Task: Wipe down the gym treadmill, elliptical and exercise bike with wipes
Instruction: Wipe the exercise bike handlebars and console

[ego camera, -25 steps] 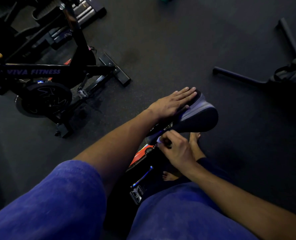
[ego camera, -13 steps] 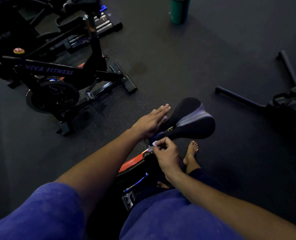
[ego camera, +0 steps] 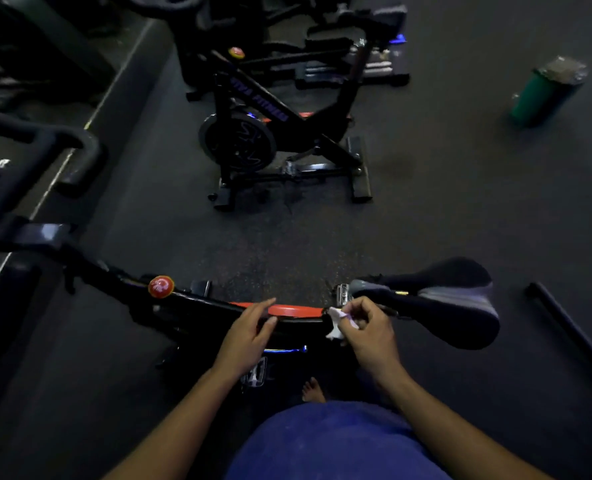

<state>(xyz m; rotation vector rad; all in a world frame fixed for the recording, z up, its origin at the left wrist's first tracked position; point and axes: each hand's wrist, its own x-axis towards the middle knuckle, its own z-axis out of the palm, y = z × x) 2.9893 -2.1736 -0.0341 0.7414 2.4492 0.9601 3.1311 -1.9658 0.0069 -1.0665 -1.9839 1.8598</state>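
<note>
Head view: I see 2 exercise bikes on the dark gym floor (ego camera: pixel 443 209). On the far bike (ego camera: pixel 273 133), purple lettering runs along the sloping frame tube; it is too blurred for me to read it with certainty. The near bike (ego camera: pixel 190 303) lies across the bottom of my view, its black frame carrying an orange-red strip (ego camera: pixel 294 310) and a red round knob (ego camera: pixel 161 286) with a pale mark I cannot make out. Its black and grey saddle (ego camera: pixel 450 299) sticks out toward the right edge of the floor.

My right hand (ego camera: pixel 367 332) has its fingers curled, its grip pinching a small crumpled white wipe (ego camera: pixel 337 323) just under the saddle's nose, against the frame. My left hand (ego camera: pixel 249 332) is loose, fingers straight and holding nothing, its fingertips at the orange-red strip; I cannot tell whether they touch it.

Near the far right corner of the floor stands a green cylindrical container (ego camera: pixel 543 93) with a clear crinkled cover on top; its contents are hidden. A black bar (ego camera: pixel 571 327) lies on the floor at the right edge.
</note>
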